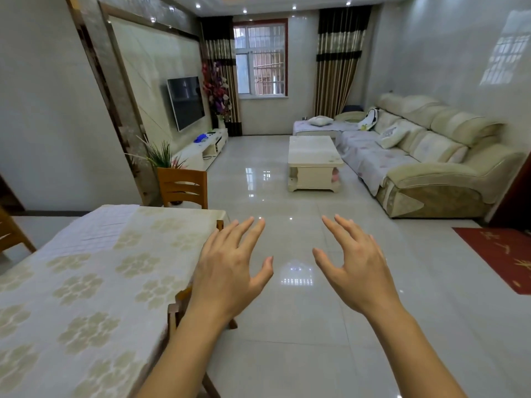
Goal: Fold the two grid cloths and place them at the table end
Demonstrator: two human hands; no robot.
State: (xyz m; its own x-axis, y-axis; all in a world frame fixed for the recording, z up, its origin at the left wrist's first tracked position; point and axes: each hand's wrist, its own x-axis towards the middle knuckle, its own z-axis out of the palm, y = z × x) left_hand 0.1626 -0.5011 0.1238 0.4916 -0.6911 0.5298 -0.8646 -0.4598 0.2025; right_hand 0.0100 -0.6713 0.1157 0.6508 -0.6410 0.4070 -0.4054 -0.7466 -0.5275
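A pale grid cloth [100,229] lies flat on the far part of the dining table [86,297], which wears a cream covering with floral patches. I cannot tell whether this is one cloth or two stacked. My left hand [230,271] is raised with fingers spread, over the table's right edge and the floor, holding nothing. My right hand [356,268] hovers beside it above the tiled floor, also spread and empty. Both hands are well short of the grid cloth.
A wooden chair [184,188] stands at the table's far end, another chair [11,234] at the left. A chair frame [178,308] pokes out under the table's right edge. Beyond lie glossy floor tiles, a coffee table [313,162], a sofa [425,156] and a red mat [500,254].
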